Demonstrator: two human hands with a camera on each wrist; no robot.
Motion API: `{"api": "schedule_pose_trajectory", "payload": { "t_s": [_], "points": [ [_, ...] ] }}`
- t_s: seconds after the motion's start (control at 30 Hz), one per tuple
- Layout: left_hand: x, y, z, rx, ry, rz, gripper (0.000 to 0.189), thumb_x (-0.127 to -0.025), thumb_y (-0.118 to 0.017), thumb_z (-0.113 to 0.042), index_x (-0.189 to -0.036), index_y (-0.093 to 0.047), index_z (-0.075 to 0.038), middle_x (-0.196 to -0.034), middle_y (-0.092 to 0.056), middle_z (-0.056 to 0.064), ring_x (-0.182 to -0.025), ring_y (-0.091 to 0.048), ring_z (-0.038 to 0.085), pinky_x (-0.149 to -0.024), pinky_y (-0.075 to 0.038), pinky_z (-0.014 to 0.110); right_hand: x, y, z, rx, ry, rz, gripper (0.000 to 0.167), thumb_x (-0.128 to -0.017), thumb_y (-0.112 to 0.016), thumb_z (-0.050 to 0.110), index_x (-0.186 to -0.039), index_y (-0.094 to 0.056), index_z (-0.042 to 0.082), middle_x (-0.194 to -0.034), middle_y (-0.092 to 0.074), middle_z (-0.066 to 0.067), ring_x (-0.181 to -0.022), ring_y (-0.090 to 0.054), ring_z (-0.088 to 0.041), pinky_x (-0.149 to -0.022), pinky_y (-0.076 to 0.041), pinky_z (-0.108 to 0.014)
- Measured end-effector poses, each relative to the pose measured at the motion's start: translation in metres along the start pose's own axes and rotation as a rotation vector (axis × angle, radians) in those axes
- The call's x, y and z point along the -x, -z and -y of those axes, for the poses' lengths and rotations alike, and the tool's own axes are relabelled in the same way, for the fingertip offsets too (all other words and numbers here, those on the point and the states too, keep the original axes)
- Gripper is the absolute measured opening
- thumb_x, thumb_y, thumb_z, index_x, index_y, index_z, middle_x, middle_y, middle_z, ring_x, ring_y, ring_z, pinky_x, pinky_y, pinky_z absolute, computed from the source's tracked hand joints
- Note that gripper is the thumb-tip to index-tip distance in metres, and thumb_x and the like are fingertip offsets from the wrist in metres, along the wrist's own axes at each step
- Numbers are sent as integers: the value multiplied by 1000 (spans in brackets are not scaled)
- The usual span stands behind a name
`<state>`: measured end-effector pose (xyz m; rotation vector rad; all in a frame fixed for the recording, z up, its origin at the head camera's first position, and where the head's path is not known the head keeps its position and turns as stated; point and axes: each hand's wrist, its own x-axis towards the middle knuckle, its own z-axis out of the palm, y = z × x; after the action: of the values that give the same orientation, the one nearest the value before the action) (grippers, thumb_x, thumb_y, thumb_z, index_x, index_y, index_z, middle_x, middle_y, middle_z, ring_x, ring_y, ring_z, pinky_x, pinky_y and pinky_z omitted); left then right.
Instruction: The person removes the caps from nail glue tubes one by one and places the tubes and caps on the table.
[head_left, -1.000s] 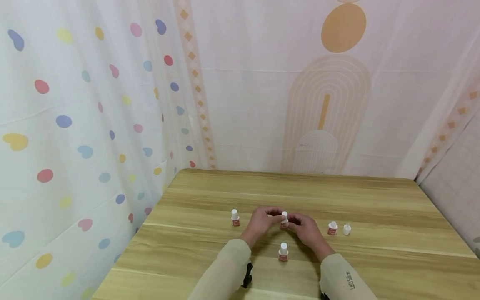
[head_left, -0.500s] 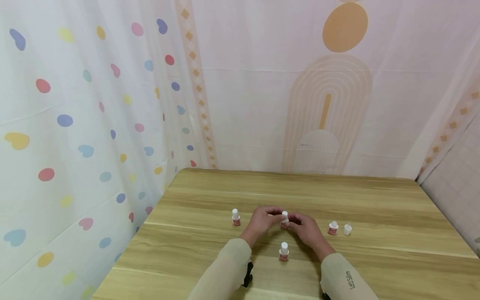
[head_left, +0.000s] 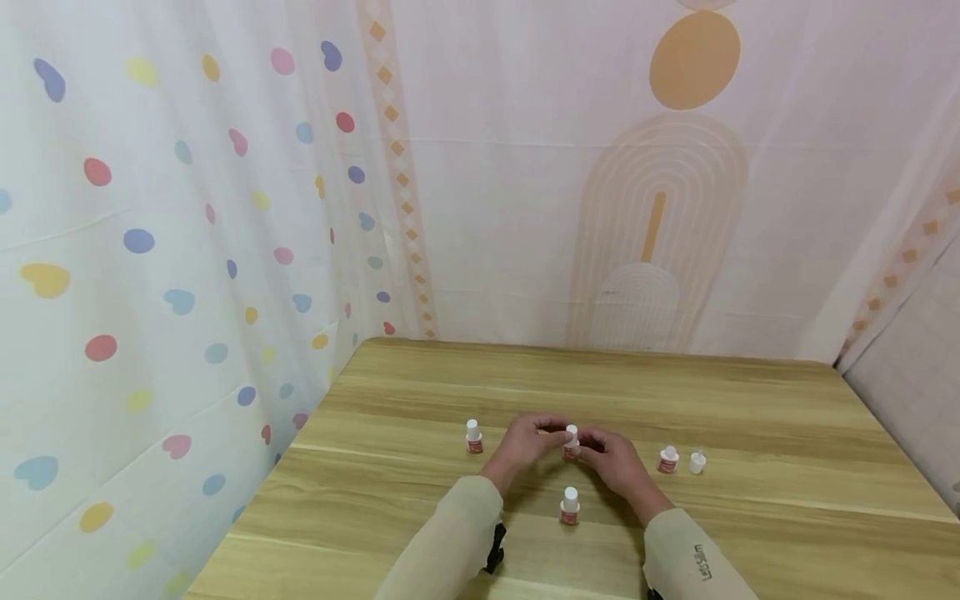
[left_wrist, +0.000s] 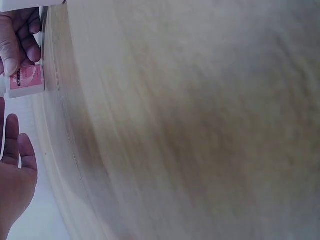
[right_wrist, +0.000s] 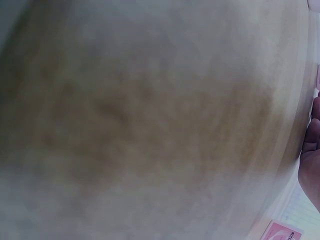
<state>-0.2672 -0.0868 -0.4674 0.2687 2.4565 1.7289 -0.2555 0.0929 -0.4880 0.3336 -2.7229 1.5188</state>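
A small white bottle with a red label (head_left: 572, 451) stands on the table between both hands. The left hand (head_left: 525, 442) pinches its white cap (head_left: 572, 432) from the left. From the right, the right hand (head_left: 613, 460) grips the bottle's body. In the left wrist view, the right thumb presses the pink-looking label (left_wrist: 27, 77), and the left hand (left_wrist: 17, 185) lies at the lower left. The right wrist view catches only part of the right hand (right_wrist: 311, 155) at its edge. Fingers behind the bottle are partly hidden in the head view.
Similar capped bottles stand to the left (head_left: 474, 437) and nearer the person, as a front bottle (head_left: 570, 507). On the right is an uncapped bottle (head_left: 668, 461) beside its loose cap (head_left: 697, 463). The wooden table (head_left: 420, 375) meets patterned curtains (head_left: 510, 233) behind.
The head view has shifted very slightly. Both hands keep their hold on the middle bottle, and the other bottles stay where they were.
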Motion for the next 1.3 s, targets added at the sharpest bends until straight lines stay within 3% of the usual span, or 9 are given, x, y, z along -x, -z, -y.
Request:
{"api": "schedule_pose_trajectory", "payload": {
  "t_s": [0.53,0.83,1.3],
  "points": [
    [-1,-2,0,-15,-3,-21,13,-88,-77,-26,-99,-76,-17,-99,-69,-7,-98,-59,12,-86,-47,37,0,-1,0,-32,-20,10,15,-93,-71,18,-107,-74,13,-107,-70,-1,-108,-61,-23,-97,-45,-49],
    [-2,0,1,-18,-34,2,18,-90,-76,-23,-105,-77,-14,-104,-70,-5,-100,-59,12,-85,-49,34,0,-1,0,-25,-4,7,13,-92,-71,14,-105,-74,13,-105,-70,0,-105,-61,-22,-96,-45,-48],
    [0,-4,0,4,-20,-34,11,-87,-79,-24,-93,-76,-16,-94,-70,-7,-94,-59,12,-80,-46,33,1,0,-1,-12,9,-1,18,-94,-69,15,-111,-73,9,-107,-70,-4,-107,-61,-25,-96,-45,-50]
  ]
}}
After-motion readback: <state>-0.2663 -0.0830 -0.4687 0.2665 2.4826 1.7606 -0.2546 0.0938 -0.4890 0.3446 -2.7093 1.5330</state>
